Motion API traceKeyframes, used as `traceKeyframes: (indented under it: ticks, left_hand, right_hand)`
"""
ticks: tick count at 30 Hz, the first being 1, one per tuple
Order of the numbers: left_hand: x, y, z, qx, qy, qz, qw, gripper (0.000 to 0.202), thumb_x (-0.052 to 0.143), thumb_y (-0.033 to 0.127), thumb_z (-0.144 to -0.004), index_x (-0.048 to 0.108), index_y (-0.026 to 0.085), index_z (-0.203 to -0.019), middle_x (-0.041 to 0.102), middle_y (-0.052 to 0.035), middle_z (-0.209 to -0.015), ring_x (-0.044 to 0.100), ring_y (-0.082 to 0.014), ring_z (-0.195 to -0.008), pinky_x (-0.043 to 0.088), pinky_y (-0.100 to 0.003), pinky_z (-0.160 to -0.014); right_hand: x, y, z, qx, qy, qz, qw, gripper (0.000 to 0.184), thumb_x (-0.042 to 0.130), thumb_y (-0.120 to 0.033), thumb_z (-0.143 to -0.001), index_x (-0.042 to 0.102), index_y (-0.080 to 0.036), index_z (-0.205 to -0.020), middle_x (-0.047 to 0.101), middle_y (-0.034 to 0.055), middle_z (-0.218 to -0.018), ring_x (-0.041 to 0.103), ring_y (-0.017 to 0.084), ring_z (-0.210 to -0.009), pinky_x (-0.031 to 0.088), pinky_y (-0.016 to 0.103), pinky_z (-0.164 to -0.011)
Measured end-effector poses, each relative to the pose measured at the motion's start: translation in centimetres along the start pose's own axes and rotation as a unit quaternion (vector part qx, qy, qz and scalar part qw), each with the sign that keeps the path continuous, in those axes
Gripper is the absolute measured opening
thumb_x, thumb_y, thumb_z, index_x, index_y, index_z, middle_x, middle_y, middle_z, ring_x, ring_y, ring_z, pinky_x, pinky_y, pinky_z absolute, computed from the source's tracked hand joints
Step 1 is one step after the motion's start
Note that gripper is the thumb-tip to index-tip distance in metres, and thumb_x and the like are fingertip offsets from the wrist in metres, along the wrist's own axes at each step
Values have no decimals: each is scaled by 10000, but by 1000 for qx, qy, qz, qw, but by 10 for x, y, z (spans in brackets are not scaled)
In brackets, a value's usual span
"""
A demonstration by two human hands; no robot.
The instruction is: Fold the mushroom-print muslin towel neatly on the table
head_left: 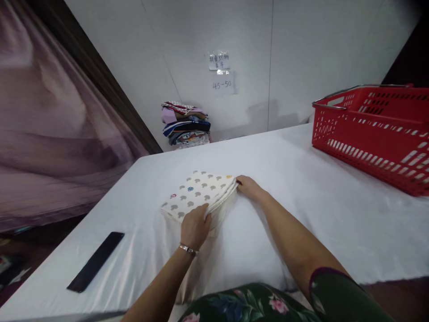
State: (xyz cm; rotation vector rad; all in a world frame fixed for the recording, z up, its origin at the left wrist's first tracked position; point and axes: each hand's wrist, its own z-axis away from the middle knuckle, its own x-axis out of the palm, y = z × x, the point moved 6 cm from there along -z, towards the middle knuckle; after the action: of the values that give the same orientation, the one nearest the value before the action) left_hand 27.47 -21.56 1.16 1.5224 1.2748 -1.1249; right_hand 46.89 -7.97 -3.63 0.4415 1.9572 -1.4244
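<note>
A folded cream cloth [197,194] printed with small grey shapes lies on the white-covered table [301,188]. My left hand [194,228], with a bracelet on its wrist, grips the cloth's near edge, fingers curled over it. My right hand [248,187] pinches the cloth's right corner. Both hands are closed on the same folded cloth, which rests flat on the table.
A stack of folded clothes [186,125] sits at the table's far edge against the wall. A red plastic basket [375,134] stands at the right. A dark phone [95,261] lies at the near left. A purple curtain [50,134] hangs on the left.
</note>
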Motion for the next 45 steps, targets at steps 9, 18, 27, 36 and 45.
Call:
traceKeyframes:
  ticks: [9, 18, 27, 36, 45]
  left_hand:
    - [1, -17, -11, -115, -19, 83, 990, 344, 441, 274, -799, 588, 252, -1109, 668, -17, -1026, 617, -203, -879, 455, -300, -736]
    - [3, -39, -22, -188, -33, 189, 963, 294, 481, 325, -753, 646, 267, -989, 696, 10, -882, 621, -177, -820, 435, -257, -712]
    - [5, -43, -23, -201, -29, 206, 957, 301, 480, 335, -740, 658, 264, -972, 700, 6, -865, 621, -184, -823, 434, -262, -713]
    - [5, -44, -23, -205, -28, 206, 956, 304, 488, 338, -736, 661, 261, -974, 702, 8, -838, 624, -176, -755, 438, -257, -685]
    - [6, -44, -22, -213, -29, 227, 950, 311, 505, 350, -725, 662, 257, -977, 691, 9, -749, 634, -183, -753, 453, -255, -662]
  right_hand:
    - [-10, 11, 7, 101, -6, 27, 995, 97, 591, -284, -680, 627, -195, -671, 615, -1, -684, 501, 120, -633, 305, 214, -560]
    - [-6, 10, 2, 72, 9, -29, 997, 189, 559, -239, -700, 694, -231, -832, 654, -21, -758, 543, 105, -671, 351, 197, -589]
    - [0, 15, 3, 63, -21, -61, 996, 166, 565, -196, -669, 711, -234, -737, 672, -32, -713, 569, 102, -652, 382, 183, -583]
    - [-1, 7, 4, 48, -7, -39, 998, 244, 561, -240, -706, 712, -265, -896, 660, -27, -753, 548, 109, -662, 361, 204, -595]
    - [8, 4, 4, 92, 31, -5, 995, 175, 565, -281, -714, 690, -233, -826, 655, -12, -765, 540, 120, -691, 336, 204, -572]
